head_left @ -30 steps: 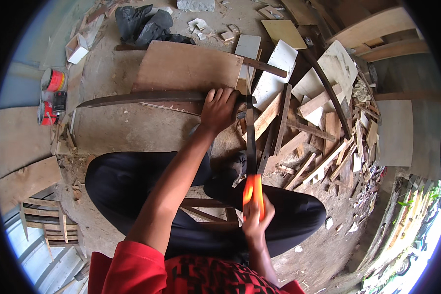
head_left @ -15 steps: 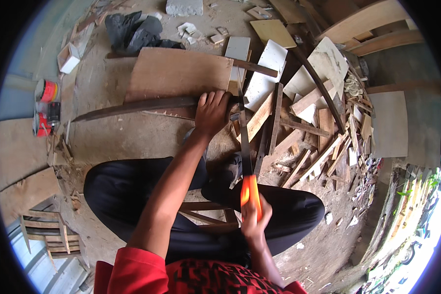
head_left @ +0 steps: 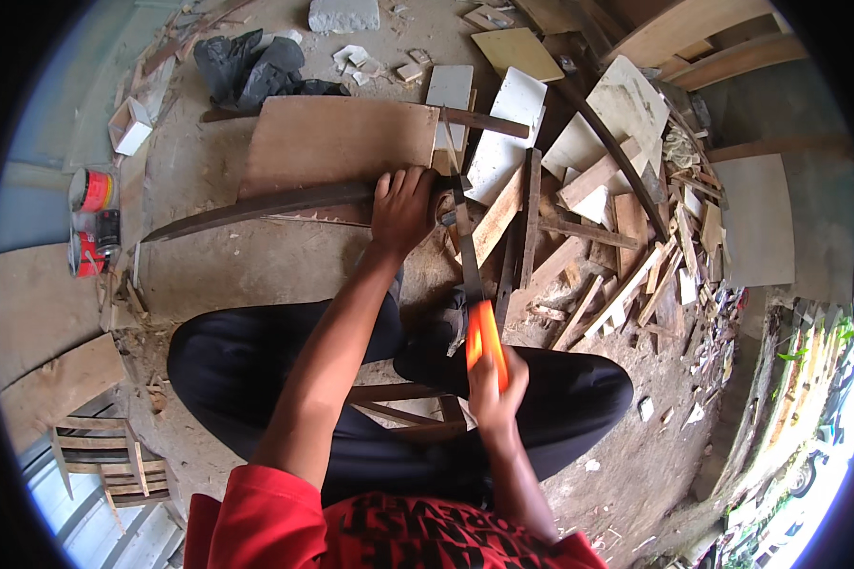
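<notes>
My left hand [head_left: 403, 209] is closed over the right end of a long dark wooden strip [head_left: 266, 209], pressing down on it. The strip reaches away to the left. In my right hand [head_left: 496, 384] is the orange handle of a hand saw [head_left: 472, 270], fingers wrapped round it. The saw's blade points away from me and crosses the strip's end just right of my left hand. How deep the teeth sit in the wood I cannot tell. Under and beyond the strip lies a brown plywood sheet [head_left: 342, 142].
A heap of wood offcuts [head_left: 617, 237] covers the floor on the right. Paint cans [head_left: 90, 190] stand at the left wall. A black plastic bag [head_left: 251, 71] and a concrete block [head_left: 343, 14] lie at the back. Below me is a low wooden stool [head_left: 408, 412].
My right hand has pushed the saw forward, away from me, so its handle now lies closer to the strip. My left hand keeps its hold on the strip.
</notes>
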Available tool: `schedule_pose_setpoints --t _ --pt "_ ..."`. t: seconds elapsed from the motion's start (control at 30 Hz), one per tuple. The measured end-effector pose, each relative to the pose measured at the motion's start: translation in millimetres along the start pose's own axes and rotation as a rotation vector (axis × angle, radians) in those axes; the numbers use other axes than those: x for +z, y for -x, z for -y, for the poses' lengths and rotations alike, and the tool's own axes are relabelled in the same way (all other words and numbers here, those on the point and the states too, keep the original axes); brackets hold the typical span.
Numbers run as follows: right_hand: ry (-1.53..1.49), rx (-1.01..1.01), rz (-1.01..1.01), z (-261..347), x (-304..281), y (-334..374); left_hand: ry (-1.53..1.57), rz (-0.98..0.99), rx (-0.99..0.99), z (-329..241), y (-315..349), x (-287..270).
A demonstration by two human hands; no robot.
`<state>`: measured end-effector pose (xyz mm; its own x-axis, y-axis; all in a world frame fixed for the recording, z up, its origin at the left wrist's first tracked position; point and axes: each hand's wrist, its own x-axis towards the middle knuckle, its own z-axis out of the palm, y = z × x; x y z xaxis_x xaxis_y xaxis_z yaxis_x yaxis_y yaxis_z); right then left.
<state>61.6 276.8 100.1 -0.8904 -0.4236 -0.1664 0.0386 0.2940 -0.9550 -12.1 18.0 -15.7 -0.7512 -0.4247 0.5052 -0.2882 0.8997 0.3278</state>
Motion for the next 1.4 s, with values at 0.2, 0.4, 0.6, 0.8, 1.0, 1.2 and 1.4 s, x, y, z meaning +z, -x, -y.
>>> schedule_pose_setpoints --t 0.2,0.4,0.6,0.8,1.0,1.2,1.4 --pt "-0.035 0.102 0.019 20.0 -20.8 40.1 -0.054 -0.037 -0.022 -3.7 -11.4 -3.8" --pt "-0.004 -0.046 0.004 26.3 21.5 -69.3 -0.062 0.022 -0.031 2.2 -6.3 3.9" --pt "0.029 0.010 0.021 5.8 -23.8 61.3 0.005 -0.070 0.033 -0.5 -1.6 0.0" --pt "-0.066 0.193 -0.059 35.6 10.3 -27.6 0.092 -0.061 0.033 -1.6 -5.5 3.1" --pt "0.002 0.028 -0.034 20.8 25.2 -47.1 0.075 -0.002 0.038 5.0 -0.9 -1.4" --pt "-0.185 0.127 -0.045 18.2 -15.8 58.4 0.058 -0.076 0.045 2.0 -8.7 -3.7" --pt "0.016 -0.053 -0.090 10.3 43.2 -98.0 0.112 -0.111 0.071 7.0 -4.9 4.0"
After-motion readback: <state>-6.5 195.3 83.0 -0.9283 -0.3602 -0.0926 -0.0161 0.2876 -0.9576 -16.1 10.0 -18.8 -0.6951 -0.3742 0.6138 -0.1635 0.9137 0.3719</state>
